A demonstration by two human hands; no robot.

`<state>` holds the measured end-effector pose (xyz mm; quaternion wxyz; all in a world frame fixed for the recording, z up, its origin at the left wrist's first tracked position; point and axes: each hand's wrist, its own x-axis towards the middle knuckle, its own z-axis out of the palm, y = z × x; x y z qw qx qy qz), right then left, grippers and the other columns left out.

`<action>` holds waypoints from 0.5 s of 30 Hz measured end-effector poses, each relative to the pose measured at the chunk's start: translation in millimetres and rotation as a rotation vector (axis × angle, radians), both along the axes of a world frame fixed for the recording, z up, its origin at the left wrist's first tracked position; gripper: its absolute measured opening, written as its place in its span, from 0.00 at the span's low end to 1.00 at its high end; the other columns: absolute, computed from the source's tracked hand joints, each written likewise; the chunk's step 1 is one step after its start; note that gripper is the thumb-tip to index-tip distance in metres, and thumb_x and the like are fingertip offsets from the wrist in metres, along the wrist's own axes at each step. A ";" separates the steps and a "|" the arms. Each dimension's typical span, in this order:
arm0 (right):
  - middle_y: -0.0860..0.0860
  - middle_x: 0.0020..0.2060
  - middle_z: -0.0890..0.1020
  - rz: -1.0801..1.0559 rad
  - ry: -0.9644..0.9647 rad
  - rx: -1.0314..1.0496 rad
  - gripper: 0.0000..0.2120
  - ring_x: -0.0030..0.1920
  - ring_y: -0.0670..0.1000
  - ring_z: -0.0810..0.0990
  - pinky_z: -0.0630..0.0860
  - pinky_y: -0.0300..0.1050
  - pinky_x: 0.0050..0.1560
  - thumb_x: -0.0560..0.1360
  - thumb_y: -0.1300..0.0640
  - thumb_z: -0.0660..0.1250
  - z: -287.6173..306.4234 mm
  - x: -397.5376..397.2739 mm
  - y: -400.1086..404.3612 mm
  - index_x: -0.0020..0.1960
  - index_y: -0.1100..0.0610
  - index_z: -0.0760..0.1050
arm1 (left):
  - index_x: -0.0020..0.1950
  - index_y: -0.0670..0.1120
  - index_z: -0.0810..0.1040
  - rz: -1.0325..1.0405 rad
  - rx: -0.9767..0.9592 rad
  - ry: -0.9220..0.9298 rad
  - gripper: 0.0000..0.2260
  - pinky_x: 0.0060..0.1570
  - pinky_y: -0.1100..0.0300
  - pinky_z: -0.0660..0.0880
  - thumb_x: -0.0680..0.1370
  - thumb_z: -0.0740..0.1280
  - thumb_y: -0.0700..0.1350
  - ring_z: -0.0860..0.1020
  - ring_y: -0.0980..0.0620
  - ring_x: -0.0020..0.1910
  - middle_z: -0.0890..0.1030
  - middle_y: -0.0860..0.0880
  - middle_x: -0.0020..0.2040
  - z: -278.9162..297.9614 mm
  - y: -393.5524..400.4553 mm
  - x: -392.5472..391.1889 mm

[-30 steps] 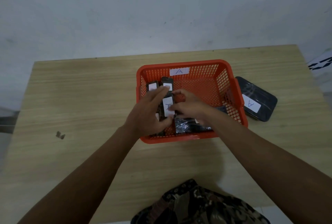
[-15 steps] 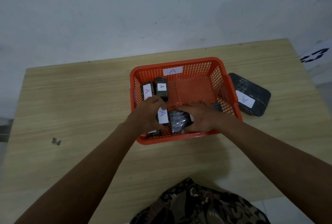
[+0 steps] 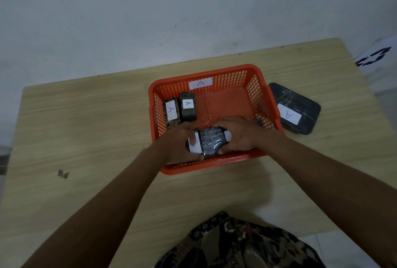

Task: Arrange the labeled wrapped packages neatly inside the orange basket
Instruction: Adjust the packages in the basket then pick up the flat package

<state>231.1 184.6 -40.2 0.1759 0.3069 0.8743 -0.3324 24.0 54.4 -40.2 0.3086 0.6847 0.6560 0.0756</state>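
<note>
Reaching into the near end of the orange basket [image 3: 214,161] on the wooden table [image 3: 86,128], both hands at work among dark wrapped packages. Left hand [image 3: 179,145] curling around a narrow package with a white label [image 3: 194,144], thumb lying across the label. Right hand [image 3: 238,135] clasping a plastic-wrapped black package [image 3: 211,142] just beside it, fingers over the far edge, thumb under the near one. Standing side by side against the basket's left wall, two more labelled packages: one marked "A" [image 3: 171,111], touching a darker second marked "A" [image 3: 188,105]. Showing on the basket's far wall, a white tag [image 3: 200,83] with the same letter. Lying outside, just right of the basket, a larger flat black package [image 3: 295,108], labelled "A".
</note>
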 end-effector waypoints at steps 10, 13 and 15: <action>0.45 0.65 0.75 -0.011 0.040 0.011 0.27 0.65 0.50 0.70 0.64 0.52 0.67 0.72 0.46 0.72 -2.1 1.2 0.4 0.69 0.43 0.71 | 0.51 0.47 0.78 -0.022 0.010 0.033 0.23 0.50 0.57 0.72 0.63 0.81 0.54 0.75 0.49 0.53 0.77 0.50 0.54 -2.5 3.6 -0.6; 0.45 0.64 0.76 -0.002 0.029 0.019 0.26 0.63 0.50 0.72 0.65 0.49 0.62 0.72 0.45 0.72 -2.0 -0.3 0.4 0.69 0.43 0.71 | 0.51 0.47 0.77 -0.045 0.027 0.037 0.23 0.49 0.57 0.71 0.64 0.80 0.55 0.75 0.49 0.53 0.77 0.49 0.55 -4.0 2.8 -2.0; 0.45 0.65 0.75 0.005 0.006 0.042 0.27 0.64 0.50 0.71 0.64 0.52 0.64 0.72 0.43 0.71 -2.3 -1.2 -0.2 0.70 0.42 0.70 | 0.52 0.46 0.76 -0.069 0.031 0.040 0.23 0.51 0.55 0.73 0.65 0.79 0.55 0.75 0.48 0.53 0.77 0.48 0.56 -3.5 2.6 -3.1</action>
